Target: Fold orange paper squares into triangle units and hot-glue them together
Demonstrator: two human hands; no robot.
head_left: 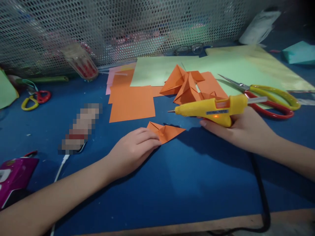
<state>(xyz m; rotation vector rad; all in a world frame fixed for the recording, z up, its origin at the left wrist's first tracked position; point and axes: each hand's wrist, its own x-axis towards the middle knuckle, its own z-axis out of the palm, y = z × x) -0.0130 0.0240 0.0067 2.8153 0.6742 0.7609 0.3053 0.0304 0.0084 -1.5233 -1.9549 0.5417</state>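
My left hand [135,147] rests on the blue table with its fingers closed on the left end of a small folded orange paper [169,131]. In my right hand [242,129] is a yellow glue gun [204,107], held in the air with its metal tip pointing left, above and to the right of that folded piece. An orange light glows on the gun's body. Behind the gun sit several folded orange paper shapes [185,85], and flat orange sheets [133,103] lie beyond my left hand.
Red-and-yellow scissors [270,98] lie behind my right hand on green sheets [228,72]. A blurred phone-like object [82,127] with a white cable, a jar [85,65] and a purple item [17,173] are at left. Perforated metal [147,26] borders the blue table [137,200].
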